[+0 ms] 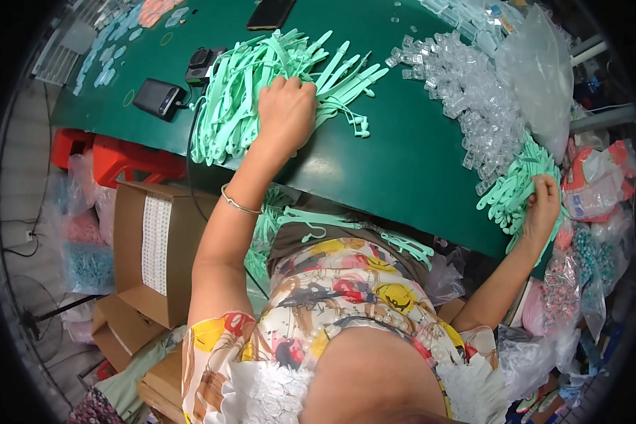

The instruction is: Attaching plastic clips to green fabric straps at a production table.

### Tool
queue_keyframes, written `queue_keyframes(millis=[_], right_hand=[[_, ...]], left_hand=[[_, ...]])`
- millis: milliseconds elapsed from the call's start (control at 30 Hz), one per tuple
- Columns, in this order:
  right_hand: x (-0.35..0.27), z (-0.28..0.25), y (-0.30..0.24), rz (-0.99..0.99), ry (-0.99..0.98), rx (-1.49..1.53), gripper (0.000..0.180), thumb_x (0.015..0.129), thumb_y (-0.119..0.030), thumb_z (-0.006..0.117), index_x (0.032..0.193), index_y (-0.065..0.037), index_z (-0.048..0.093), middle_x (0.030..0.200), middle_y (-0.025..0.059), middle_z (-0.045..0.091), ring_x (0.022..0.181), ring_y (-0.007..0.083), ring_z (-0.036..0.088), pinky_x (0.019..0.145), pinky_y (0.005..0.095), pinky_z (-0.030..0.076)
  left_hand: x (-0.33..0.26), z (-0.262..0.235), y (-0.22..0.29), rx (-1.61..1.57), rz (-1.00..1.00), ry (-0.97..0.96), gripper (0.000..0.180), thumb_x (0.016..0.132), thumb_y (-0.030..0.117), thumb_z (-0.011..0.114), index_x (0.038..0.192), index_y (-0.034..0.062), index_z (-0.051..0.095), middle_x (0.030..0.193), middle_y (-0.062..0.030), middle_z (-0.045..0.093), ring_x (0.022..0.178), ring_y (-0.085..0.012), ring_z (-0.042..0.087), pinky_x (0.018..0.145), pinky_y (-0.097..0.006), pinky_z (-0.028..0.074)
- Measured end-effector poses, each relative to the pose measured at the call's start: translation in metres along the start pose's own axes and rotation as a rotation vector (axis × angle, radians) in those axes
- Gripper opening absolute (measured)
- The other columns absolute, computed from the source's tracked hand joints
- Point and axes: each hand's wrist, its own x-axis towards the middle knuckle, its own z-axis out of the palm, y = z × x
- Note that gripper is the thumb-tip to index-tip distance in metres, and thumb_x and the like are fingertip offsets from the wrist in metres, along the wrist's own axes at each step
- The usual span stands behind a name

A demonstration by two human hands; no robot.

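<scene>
A large heap of mint-green plastic straps (226, 106) with small knobs on some ends lies on the green table (389, 162). My left hand (287, 109) is closed on straps in this heap, its fingertips hidden among them. At the table's right edge, a smaller bunch of the same straps (509, 192) lies partly over the edge. My right hand (543, 205) is closed at the outer side of that bunch, thumb and fingers bent around some straps. A few more straps (318, 218) rest across my lap.
Clear plastic pieces (466, 99) are piled at the right, beside a large clear bag (537, 71). A black box-shaped device (159, 98) with a cable and a phone (271, 13) lie farther off. Left of my legs stand an open cardboard box (143, 247) and red stools (131, 161).
</scene>
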Motion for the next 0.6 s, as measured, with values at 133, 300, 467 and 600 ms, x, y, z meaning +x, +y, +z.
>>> queue_keyframes(millis=[133,300,467,600], right_hand=[[-0.005,-0.003,-0.037,0.017,-0.034,0.476,0.014,0.086,-0.008,0.054,0.098,-0.002,0.052,0.081,0.0026,0.055,0.054,0.0034,0.040,0.047,0.0147,0.031],[-0.039,0.060,-0.075,0.082,-0.210,0.602,0.025,0.085,-0.008,0.054,0.107,0.001,0.048,0.079,0.0025,0.054,0.051,0.0020,0.041,0.041,0.0129,0.030],[-0.081,0.148,-0.046,0.363,-0.539,0.675,0.023,0.082,-0.007,0.057,0.103,0.000,0.050,0.076,0.0015,0.053,0.052,0.0016,0.043,0.039,0.0141,0.032],[-0.100,0.175,-0.021,0.180,-0.513,0.479,0.021,0.086,-0.017,0.056,0.098,-0.001,0.053,0.075,0.0024,0.054,0.054,0.0049,0.048,0.046,0.0160,0.036]], left_hand=[[0.009,-0.007,0.003,-0.305,0.030,0.046,0.015,0.081,0.016,0.056,0.090,0.0045,0.053,0.076,-0.0073,0.058,0.064,-0.0221,0.053,0.060,-0.031,0.042],[-0.001,-0.037,0.046,-1.580,-0.350,-0.277,0.016,0.089,0.020,0.048,0.090,0.0035,0.049,0.074,-0.0047,0.056,0.065,-0.0096,0.050,0.060,-0.021,0.040],[-0.048,-0.021,0.112,-1.994,-0.489,-0.564,0.017,0.089,0.020,0.050,0.097,0.0051,0.048,0.089,-0.0024,0.057,0.079,-0.0091,0.053,0.070,-0.021,0.043],[-0.064,-0.015,0.118,-1.940,-0.600,-0.641,0.020,0.086,0.014,0.054,0.099,0.0003,0.047,0.080,-0.0033,0.056,0.069,-0.0079,0.054,0.063,-0.018,0.044]])
